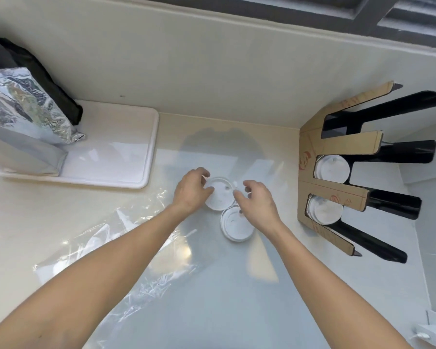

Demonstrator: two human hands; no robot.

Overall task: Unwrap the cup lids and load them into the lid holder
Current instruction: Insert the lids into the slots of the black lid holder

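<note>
Both bare forearms reach forward over the pale tabletop (212,311). The left hand (190,191) curls around the far stack of white cup lids (218,196), its fingers and thumb pressed on the left rim of the top lid, so it grips this stack from the side. The right hand (258,204) hovers just to the right of the same stack with its fingers bent and a little apart; its fingertips are close to the rim, but whether they touch it cannot be told. A second stack of lids (237,226) lies on the tabletop just under the right hand, on the near side, touching or almost touching the first stack. The clear plastic wrap (106,245) lies crumpled and flat under the left forearm, well to the left of both hands. To the right of the right hand stands the lid holder (310,147), made of brown cardboard with black slots; two of its slots already hold white lids (331,168), and the top slot shows none. Far to the left of the left hand a white tray (141,147) carries a silver foil bag (23,107).
</note>
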